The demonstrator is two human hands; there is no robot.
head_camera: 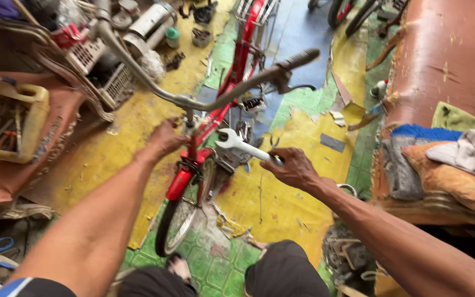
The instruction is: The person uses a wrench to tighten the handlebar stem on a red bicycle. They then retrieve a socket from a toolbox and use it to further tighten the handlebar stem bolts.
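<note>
Bicycle [193, 170] stands between container of tools [9, 121] left and cushions [446, 176] right.

floor [281, 203]: worn yellow-green lino | right: torn brown sofa [441, 60]

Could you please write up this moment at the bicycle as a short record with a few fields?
Setting: workshop floor with worn yellow and green covering
Main item: small red bicycle, front wheel toward the camera
Left hand: left hand on the stem just below the grey handlebar
Right hand: right hand closed on a silver open-ended wrench, its open end near the stem
Nearby: yellow tub of tools on the left; folded cloths on the right
</note>
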